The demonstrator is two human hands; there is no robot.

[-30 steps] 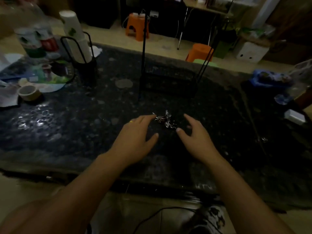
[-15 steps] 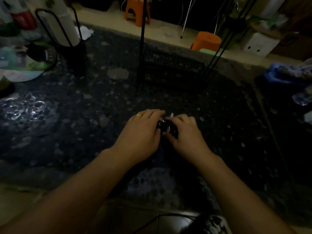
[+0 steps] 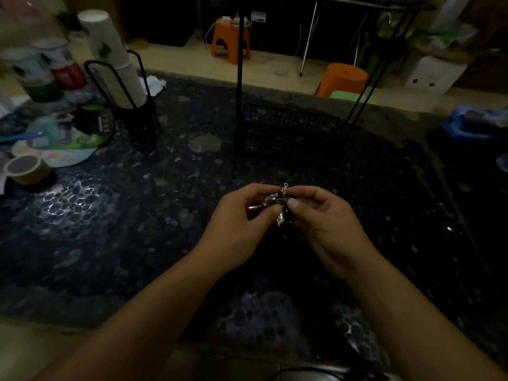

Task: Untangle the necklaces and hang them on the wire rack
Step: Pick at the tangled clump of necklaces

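A second ago my hands lay flat either side of the necklace tangle (image 3: 272,206) on the counter (image 3: 137,221); half a second ago they closed over it. Now I have the clump lifted off the dark pebbled surface and held up between both hands, in front of me and nearer than the wire rack (image 3: 288,133). I take that to mean the pickup is done and the untangling proper can begin; nothing hangs on the rack that I can see.

My left hand (image 3: 236,229) has its fingers curled in, thumb and fingertips pinching the left side of the tangle. My right hand (image 3: 327,224) does the same from the other side, thumb tip pressed against the chains, fingers folded over the top. Both grips are narrow, closed on the metal, and the two hands almost touch around it. A small ring or clasp end sticks up above the clump between my fingertips, and a bit of chain or pendant dangles below. The light is poor, so I cannot tell how many necklaces are knotted together or where one strand ends.
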